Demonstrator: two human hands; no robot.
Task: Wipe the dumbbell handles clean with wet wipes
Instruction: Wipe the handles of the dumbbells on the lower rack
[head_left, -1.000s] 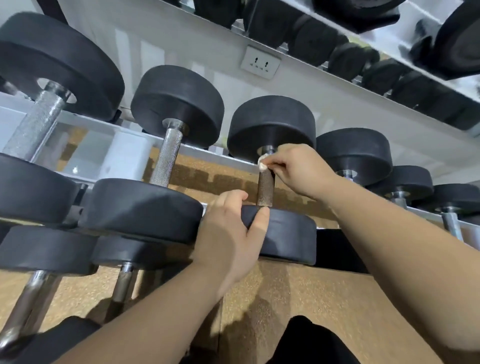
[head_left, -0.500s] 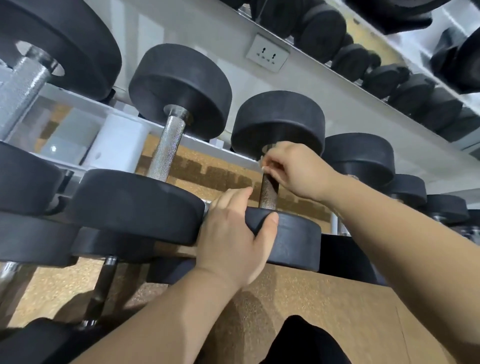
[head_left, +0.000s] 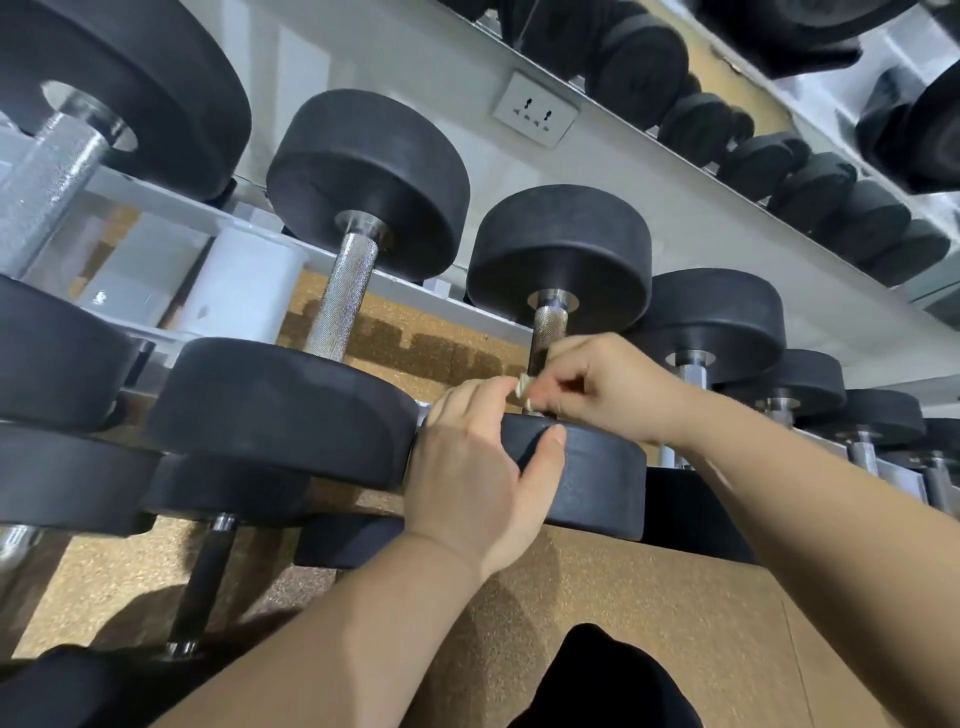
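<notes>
Right hand (head_left: 613, 397) pinches wet wipe (head_left: 524, 387) against the near lower end of the knurled handle (head_left: 546, 330), whose axis runs up and away to the far head (head_left: 561, 249); left hand (head_left: 480, 467) grips the near head (head_left: 592, 473).

The near head (head_left: 597, 478) is matt black rubber, faintly grainy. Its handle (head_left: 546, 332) is knurled metal, rough with a dull shine, below a polished collar (head_left: 551, 300). The wipe (head_left: 523, 387) is white, soft and crumpled. The rack rail (head_left: 171, 205) is smooth painted metal, the socket (head_left: 535, 117) glossy white plastic, and the floor (head_left: 649, 597) tan, speckled and granular.
</notes>
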